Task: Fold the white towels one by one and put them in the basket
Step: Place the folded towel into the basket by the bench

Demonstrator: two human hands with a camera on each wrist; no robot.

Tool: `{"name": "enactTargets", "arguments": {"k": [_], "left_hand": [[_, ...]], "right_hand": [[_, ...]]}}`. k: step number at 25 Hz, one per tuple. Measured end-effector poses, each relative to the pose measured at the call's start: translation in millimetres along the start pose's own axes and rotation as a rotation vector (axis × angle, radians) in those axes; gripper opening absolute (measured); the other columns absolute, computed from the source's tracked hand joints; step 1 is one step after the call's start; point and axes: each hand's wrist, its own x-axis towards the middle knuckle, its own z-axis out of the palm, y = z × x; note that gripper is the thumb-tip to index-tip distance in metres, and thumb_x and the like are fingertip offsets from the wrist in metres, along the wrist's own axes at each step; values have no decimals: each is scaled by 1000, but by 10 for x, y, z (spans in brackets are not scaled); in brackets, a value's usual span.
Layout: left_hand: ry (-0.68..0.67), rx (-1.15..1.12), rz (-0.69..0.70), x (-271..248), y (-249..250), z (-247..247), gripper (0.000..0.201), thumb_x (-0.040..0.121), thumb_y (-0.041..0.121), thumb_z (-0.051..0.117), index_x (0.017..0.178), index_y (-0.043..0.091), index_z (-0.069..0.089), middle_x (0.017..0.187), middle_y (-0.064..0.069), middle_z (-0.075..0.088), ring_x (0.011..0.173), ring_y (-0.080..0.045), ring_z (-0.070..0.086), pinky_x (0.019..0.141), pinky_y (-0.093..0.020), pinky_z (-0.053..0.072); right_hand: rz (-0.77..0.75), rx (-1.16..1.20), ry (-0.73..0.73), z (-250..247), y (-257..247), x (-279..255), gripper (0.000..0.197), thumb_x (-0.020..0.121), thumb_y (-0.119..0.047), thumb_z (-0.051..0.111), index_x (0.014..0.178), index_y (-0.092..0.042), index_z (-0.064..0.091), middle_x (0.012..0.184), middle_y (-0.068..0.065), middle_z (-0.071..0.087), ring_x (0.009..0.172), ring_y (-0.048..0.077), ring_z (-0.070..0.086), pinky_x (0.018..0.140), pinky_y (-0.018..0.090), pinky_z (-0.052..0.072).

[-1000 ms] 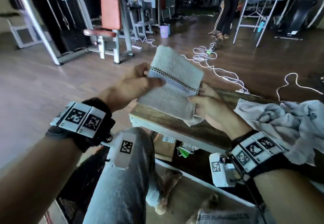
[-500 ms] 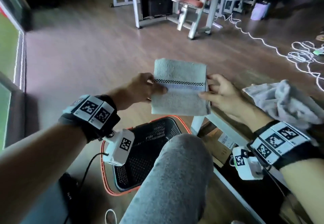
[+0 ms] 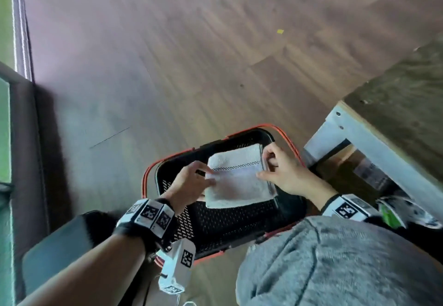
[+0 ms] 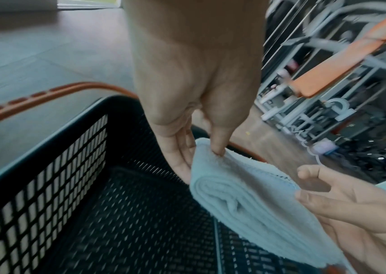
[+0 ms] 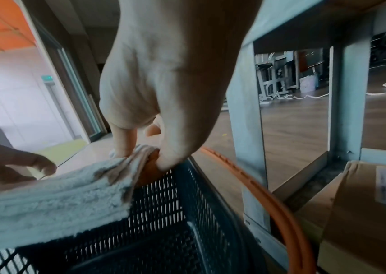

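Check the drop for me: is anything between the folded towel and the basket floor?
Nothing visible. The folded towel hangs over the open black basket, pinched at its ends by the left hand and right hand. The mesh floor below looks bare in the wrist views, though the towel hides the part directly under it.

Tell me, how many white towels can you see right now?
1. The folded white towel is held over the black basket, the left hand pinching one end and the right hand the other. Others may lie out of view.
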Motion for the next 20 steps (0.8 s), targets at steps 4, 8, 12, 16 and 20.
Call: {"name": "enactTargets", "arguments": {"k": [4,8,12,16,20], "left_hand": [[-34,63,-74,255,-387,95,14,90,5,66,97,14,75,102,-21,71,94,-29,69,87,-54,56],[15,35,-215,412,-662,131,17,92,3,62,103,8,73,105,-11,71,94,-27,69,84,-46,59],[99,-15,-276,535,-877,142,17,92,-2,57,101,-2,71,75,-8,62,50,-5,59,48,-18,47],[94,9,-387,614,-952,172,7,92,8,58,90,7,65,89,-11,61,73,-19,62,57,-26,55],[58,152,-420,739,-1076,235,26,91,10,58,69,20,48,74,0,53,78,-23,55,60,-23,45]], "right_hand": [[8,-142,-203,237,83,292,12,95,-17,64,96,-26,57,80,-10,49,65,5,45,61,23,37],[54,-195,-374,448,49,611,19,97,-14,60,112,-25,64,92,-18,46,80,3,48,70,23,39],[57,-255,-508,643,-27,864,31,100,-16,56,130,-20,62,122,-3,54,109,13,50,89,27,37],[64,-336,-672,825,0,960,45,102,-27,50,146,-20,48,153,5,45,137,23,44,111,37,35],[75,-412,-717,969,28,978,52,103,-27,44,154,-19,34,157,8,39,140,28,42,115,42,34]]}}
